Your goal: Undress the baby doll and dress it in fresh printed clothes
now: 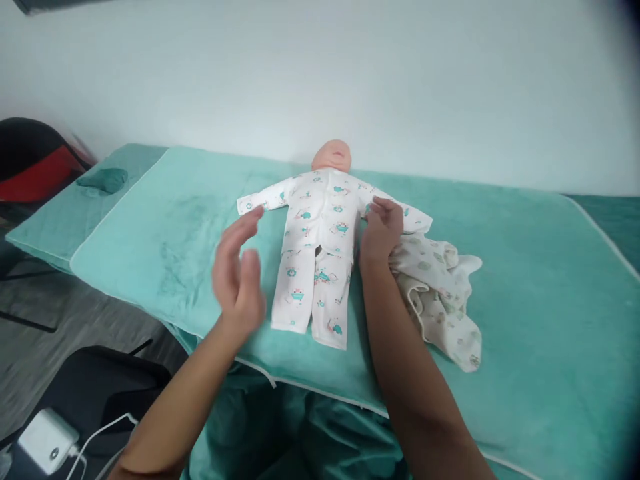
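Note:
A baby doll (332, 156) lies on its back on a teal towel (525, 287), dressed in a white printed sleepsuit (320, 247). My left hand (238, 270) hovers open just left of the doll's legs, fingers spread, holding nothing. My right hand (381, 229) rests at the doll's side under its sleeve, with the fingers curled down on the sleepsuit's edge. A crumpled cream printed garment (443, 293) lies heaped right beside that hand.
The towel covers a teal padded table against a white wall. A small folded teal cloth (103, 180) sits at the far left. A black and red chair (30, 163) stands at left. A white charger with cable (47, 440) rests on a dark seat below.

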Motion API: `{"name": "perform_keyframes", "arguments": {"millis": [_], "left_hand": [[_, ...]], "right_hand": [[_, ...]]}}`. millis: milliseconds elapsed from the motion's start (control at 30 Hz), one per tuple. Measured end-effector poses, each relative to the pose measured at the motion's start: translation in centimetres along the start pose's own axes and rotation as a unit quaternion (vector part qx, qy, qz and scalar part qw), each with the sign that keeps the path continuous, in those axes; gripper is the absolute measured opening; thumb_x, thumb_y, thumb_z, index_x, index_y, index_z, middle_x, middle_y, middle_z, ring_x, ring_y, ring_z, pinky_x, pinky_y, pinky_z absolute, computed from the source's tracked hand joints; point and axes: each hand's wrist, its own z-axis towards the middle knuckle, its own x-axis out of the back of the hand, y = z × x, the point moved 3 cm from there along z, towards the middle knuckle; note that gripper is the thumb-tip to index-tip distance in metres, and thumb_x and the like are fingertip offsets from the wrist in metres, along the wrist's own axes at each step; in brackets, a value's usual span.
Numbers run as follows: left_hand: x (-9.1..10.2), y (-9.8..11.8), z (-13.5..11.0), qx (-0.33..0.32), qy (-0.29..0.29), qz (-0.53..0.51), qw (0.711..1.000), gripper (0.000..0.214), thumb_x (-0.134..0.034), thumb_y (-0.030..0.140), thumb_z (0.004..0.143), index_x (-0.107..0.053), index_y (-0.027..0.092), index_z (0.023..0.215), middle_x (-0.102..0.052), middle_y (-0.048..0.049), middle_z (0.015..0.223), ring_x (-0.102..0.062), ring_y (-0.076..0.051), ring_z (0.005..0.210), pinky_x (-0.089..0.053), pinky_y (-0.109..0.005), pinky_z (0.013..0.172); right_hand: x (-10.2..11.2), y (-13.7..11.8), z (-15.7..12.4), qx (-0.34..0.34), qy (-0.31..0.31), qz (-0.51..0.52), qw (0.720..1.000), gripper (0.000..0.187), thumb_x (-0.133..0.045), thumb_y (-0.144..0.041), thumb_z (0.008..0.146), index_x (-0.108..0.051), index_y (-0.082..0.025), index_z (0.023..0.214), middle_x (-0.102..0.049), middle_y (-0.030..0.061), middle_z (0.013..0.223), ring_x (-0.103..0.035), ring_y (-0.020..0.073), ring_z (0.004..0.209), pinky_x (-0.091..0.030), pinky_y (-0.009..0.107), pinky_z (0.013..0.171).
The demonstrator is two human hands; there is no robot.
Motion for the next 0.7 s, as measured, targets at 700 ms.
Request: {"name": "perform_keyframes", "arguments": {"millis": [700], "left_hand": [[-18.5, -14.2, 12.7, -0.026, -0.261, 0.046, 0.964, 0.037, -0.044, 0.023, 0.103, -0.074, 0.028, 0.123, -0.068, -0.0063, 0.13, -0.058, -0.021, 0.129, -0.038, -0.041, 0.116]], "right_hand": [[-7.3, -1.5, 5.4, 0.162, -0.226, -0.099, 0.955, 0.021, -0.05, -0.022, 0.092, -0.067, -0.027, 0.103, -0.071, 0.0039, 0.107, -0.059, 0.0237, 0.106, -0.047, 0.044, 0.101]]}}
